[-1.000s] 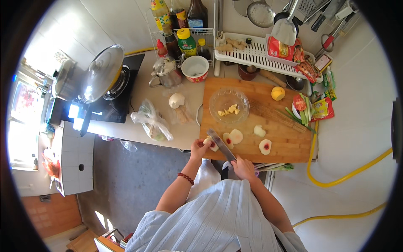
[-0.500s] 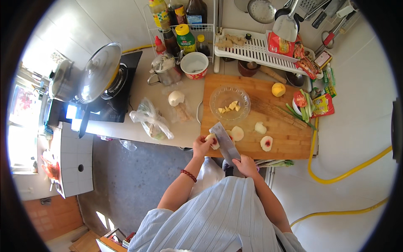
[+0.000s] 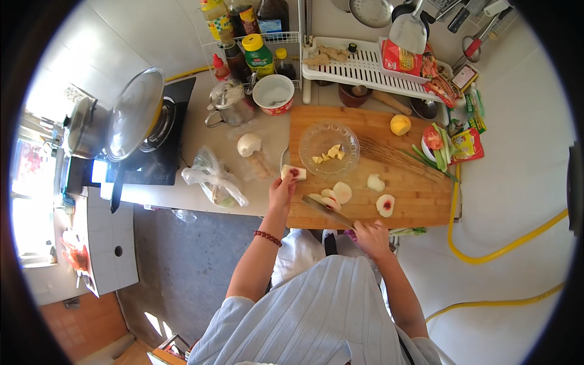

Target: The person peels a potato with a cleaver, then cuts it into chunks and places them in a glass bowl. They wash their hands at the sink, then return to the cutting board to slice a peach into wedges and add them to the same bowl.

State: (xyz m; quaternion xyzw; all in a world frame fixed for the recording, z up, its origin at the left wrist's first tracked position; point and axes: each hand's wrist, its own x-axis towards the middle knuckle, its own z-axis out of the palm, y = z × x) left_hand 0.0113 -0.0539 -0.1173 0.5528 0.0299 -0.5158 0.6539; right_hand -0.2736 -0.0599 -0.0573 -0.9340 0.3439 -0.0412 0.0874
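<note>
Between the fingers of my left hand is a peach piece with a red centre, held over the left edge of the wooden cutting board. My right hand grips the handle of a cleaver near the board's front edge. The cleaver is turned so that its blade looks narrow, and it lies beside pale peach slices. To the right sit another pale piece and a piece with a red centre. A clear glass plate behind them holds small yellow chunks.
A yellow fruit, green onion stalks and thin sticks lie on the board. Left of it are a plastic bag, a white bowl and a metal kettle. A stove with a pan stands further left.
My left hand has lifted the peach piece up and left, away from the blade. The cleaver has turned from showing its broad side to a thin edge, and my right hand has moved slightly right.
</note>
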